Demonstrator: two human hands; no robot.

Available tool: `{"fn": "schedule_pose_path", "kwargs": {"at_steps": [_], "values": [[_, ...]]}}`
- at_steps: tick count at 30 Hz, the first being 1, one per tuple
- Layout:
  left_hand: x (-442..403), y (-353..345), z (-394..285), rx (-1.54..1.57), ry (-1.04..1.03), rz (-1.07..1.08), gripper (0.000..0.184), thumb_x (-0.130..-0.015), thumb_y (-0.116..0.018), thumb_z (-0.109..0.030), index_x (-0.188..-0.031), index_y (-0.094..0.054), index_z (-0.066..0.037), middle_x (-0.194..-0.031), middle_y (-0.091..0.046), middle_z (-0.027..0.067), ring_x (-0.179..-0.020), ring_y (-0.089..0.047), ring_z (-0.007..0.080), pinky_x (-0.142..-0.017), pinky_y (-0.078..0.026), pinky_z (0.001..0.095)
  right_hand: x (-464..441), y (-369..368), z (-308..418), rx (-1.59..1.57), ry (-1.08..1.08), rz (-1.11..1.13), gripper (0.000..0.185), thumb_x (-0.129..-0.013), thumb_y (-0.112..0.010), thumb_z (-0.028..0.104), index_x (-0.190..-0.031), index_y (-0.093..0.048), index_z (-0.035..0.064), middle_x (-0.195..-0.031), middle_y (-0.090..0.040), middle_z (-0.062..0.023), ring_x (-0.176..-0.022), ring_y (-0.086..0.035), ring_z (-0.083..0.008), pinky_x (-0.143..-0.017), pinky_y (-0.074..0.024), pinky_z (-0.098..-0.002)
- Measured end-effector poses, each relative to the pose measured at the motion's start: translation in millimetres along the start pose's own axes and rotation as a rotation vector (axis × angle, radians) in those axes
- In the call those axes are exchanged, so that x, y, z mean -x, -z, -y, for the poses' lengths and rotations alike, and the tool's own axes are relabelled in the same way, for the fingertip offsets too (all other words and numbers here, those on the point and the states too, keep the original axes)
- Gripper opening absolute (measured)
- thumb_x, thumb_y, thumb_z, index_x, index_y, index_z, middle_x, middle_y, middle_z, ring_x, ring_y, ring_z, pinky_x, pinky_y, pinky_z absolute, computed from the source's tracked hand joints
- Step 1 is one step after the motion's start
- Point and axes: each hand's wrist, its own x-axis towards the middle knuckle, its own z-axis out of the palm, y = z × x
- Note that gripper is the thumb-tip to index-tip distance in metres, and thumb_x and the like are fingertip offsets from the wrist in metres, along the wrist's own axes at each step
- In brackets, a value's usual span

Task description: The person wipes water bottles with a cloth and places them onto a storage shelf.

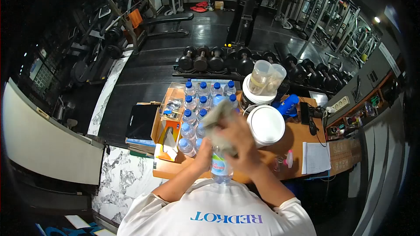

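Bottle (222, 168) of clear plastic, rumpled greyish cloth (217, 116) at top

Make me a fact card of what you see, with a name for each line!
Place: gym
Left hand: holding a bottle
Right hand: holding a cloth, blurry
Table: wood-coloured
On it: capped bottles, white tub, phone, paper
Cap colour: blue
Behind table: dumbbells
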Motion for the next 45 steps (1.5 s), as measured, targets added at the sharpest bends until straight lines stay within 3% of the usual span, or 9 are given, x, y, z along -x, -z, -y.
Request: {"fn": "schedule_pose_path", "kwargs": {"at_steps": [5, 7, 12, 17, 21, 28, 35, 43, 45], "values": [[-4, 31, -3, -0.083, 0.003, -0.067, 0.052, -0.094, -0.045, -0.048, -0.116, -0.053, -0.001, -0.099, -0.064, 0.0105, -0.084, -0.064, 0.0181, -0.077, -0.053, 0.0339, 22, -11, 3, -0.047, 0.152, 0.286, 0.034, -0.075, -0.07, 0.016, -0.105, -0.06, 0.0046, -0.116, -0.061, -0.0172, -0.11, -0.057, -0.0338, -0.096, -0.0432, -0.0413], [3, 53, 25, 0.131, 0.089, -0.179, 0.055, -0.094, -0.044, -0.05, -0.114, -0.054, 0.0, -0.1, -0.063, 0.0106, -0.086, -0.064, 0.0178, -0.076, -0.053, 0.0337, 42, -7, -22, -0.566, -0.165, 0.194, 0.033, -0.088, -0.061, 0.029, -0.108, -0.057, 0.0032, -0.114, -0.062, -0.0155, -0.108, -0.059, -0.0292, -0.095, -0.0443, -0.0389], [20, 23, -12, -0.007, -0.044, -0.055, 0.073, -0.087, -0.042, -0.066, -0.115, -0.053, 0.0, -0.102, -0.063, 0.0092, -0.09, -0.062, 0.0158, -0.077, -0.052, 0.0324, 42, 6, -43, -0.952, -0.792, -0.615, 0.048, -0.097, -0.04, 0.044, -0.118, -0.05, 0.0016, -0.11, -0.062, -0.0111, -0.099, -0.062, -0.0228, -0.088, -0.0494, -0.0367], [14, 11, -28, -0.207, -0.002, 0.218, 0.069, -0.089, -0.046, -0.061, -0.118, -0.052, 0.002, -0.104, -0.062, 0.0092, -0.096, -0.057, 0.015, -0.084, -0.047, 0.0313, 28, 9, -42, -0.9, -0.438, -0.296, 0.048, -0.098, -0.042, 0.038, -0.131, -0.04, 0.004, -0.126, -0.05, -0.0082, -0.115, -0.05, -0.0207, -0.099, -0.0395, -0.0373], [15, 5, -33, -0.42, 0.103, 0.261, 0.07, -0.087, -0.052, -0.058, -0.123, -0.05, 0.001, -0.113, -0.059, 0.01, -0.105, -0.051, 0.0167, -0.094, -0.039, 0.0323, -11, 7, -14, -0.625, -0.371, -0.284, 0.028, -0.078, -0.066, 0.011, -0.1, -0.053, 0.0004, -0.092, -0.055, -0.004, -0.08, -0.053, -0.0098, -0.071, -0.0447, -0.0251], [4, 14, -15, 0.027, 0.293, 0.626, 0.101, -0.064, -0.078, -0.057, -0.137, -0.03, -0.006, -0.123, -0.052, 0.013, -0.108, -0.056, 0.0228, -0.093, -0.045, 0.0393, -20, 23, -14, -0.827, -0.31, -0.382, 0.038, -0.079, -0.07, 0.028, -0.101, -0.051, 0.003, -0.088, -0.053, -0.0016, -0.074, -0.05, -0.0059, -0.065, -0.0425, -0.0212], [14, 2, -9, -0.17, 0.137, 0.245, 0.093, -0.069, -0.076, -0.053, -0.136, -0.033, -0.004, -0.122, -0.051, 0.0102, -0.109, -0.054, 0.0214, -0.092, -0.045, 0.0405, -12, 3, -37, -0.55, -0.529, -0.79, 0.037, -0.089, -0.061, 0.026, -0.113, -0.052, -0.0003, -0.103, -0.058, -0.0075, -0.086, -0.056, -0.0147, -0.078, -0.0437, -0.0278], [19, 17, -24, 0.005, 0.066, 0.001, 0.084, -0.074, -0.07, -0.053, -0.133, -0.035, -0.004, -0.121, -0.052, 0.0113, -0.106, -0.055, 0.0203, -0.088, -0.047, 0.0375, 48, -20, -19, -0.141, 0.013, -0.234, 0.038, -0.092, -0.05, 0.024, -0.122, -0.049, 0.0004, -0.12, -0.054, -0.0139, -0.106, -0.056, -0.0269, -0.092, -0.0436, -0.0402], [22, 29, -9, -0.054, 0.08, 0.025, 0.085, -0.075, -0.07, -0.05, -0.135, -0.033, -0.003, -0.123, -0.051, 0.0113, -0.112, -0.051, 0.0209, -0.093, -0.043, 0.0366, 63, -10, -34, -0.839, -0.569, -0.504, 0.048, -0.093, -0.05, 0.035, -0.126, -0.044, 0.0017, -0.125, -0.052, -0.0147, -0.112, -0.054, -0.0301, -0.098, -0.0409, -0.0428]]}}
